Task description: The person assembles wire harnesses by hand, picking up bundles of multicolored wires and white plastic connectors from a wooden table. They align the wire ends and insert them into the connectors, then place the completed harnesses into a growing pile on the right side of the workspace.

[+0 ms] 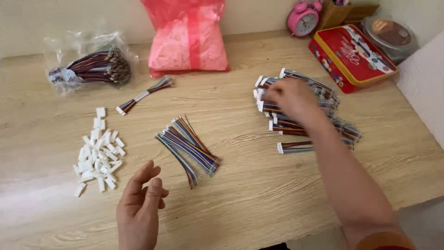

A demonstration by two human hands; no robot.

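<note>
Fingers of the right hand (pixel 290 96) curl down onto a pile of finished cables (pixel 309 118) at the right of the wooden table (pixel 259 185); whether they pinch one cable or merely rest on the heap cannot be told, as the hand is blurred and hides its own fingertips. Left hand (pixel 138 206) hovers empty and half open near the front edge, thumb and fingers loosely spread, touching nothing.

Seen from the head camera, a loose bunch of bare-ended wires (pixel 188 146) lies at centre, just beyond the left hand, and a heap of small white connectors (pixel 98 155) sits to its left. A single finished cable (pixel 144 95) lies farther back, near a clear bag of wires (pixel 90 67) and a pink bag (pixel 188 39). A red tin (pixel 351 55), a pink alarm clock (pixel 303 18) and a round lidded tub (pixel 389 33) stand at the far right.

Risks appear modest. The finished pile is untidy and reaches toward the table's right edge, so a sweeping forearm could drag cables off it. The connectors are light and unconfined; a brush of the left hand would likely scatter them. Wires in the centre bunch cross one another and may tangle if one is pulled out carelessly.
</note>
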